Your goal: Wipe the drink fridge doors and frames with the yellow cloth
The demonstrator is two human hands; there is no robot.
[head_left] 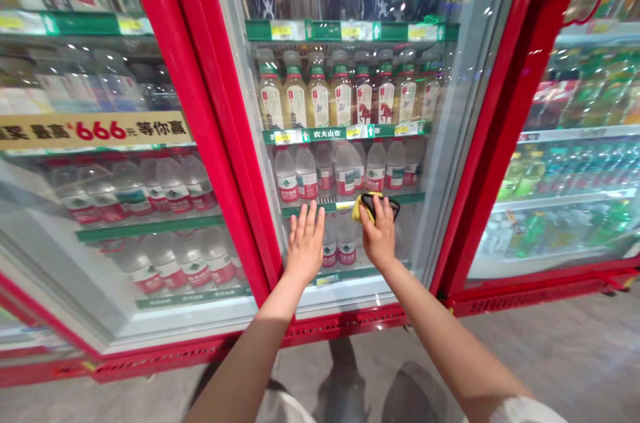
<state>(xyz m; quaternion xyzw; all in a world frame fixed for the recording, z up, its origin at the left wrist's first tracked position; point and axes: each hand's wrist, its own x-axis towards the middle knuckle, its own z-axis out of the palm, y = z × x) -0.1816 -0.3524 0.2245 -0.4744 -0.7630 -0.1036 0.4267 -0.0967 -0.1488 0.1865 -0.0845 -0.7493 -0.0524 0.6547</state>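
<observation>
My left hand lies flat with its fingers stretched upward against the glass door of a red-framed drinks fridge. To its right, my right hand presses a yellow and black cloth to the same glass, fingers over the cloth. Part of the cloth is hidden under the fingers. Behind the glass, water bottles with red and white labels stand on a shelf just above both hands. More water bottles show between the hands on the lowest shelf.
Red door frames stand close on the left, with another red post at the right. Neighbouring fridges hold more bottles. A strip sign crosses the left door. Grey floor runs along the fridge base.
</observation>
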